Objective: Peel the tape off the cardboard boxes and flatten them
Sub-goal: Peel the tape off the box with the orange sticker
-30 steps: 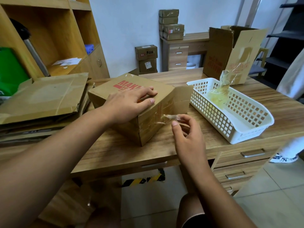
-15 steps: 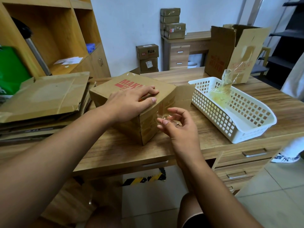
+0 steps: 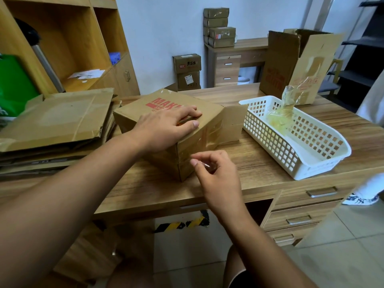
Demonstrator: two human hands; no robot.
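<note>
The cardboard box (image 3: 209, 114) sits at mid-tabletop (image 3: 259, 171), one corner toward the near edge. The left hand (image 3: 166, 129) lies flat on its top, fingers straight. The right hand (image 3: 218, 177) has its fingers curled, pinching a clear tape strip (image 3: 204, 164) beside that corner.

A white basket (image 3: 324, 163) holding peeled tape (image 3: 284, 113) stands just beside the box, toward the right edge. Flattened cardboard (image 3: 56, 117) is stacked at the left edge, and an open carton (image 3: 291, 65) stands at the far right.

Bright, even indoor light, soft shadows, sharp centre, wide-angle bending at the edges.
</note>
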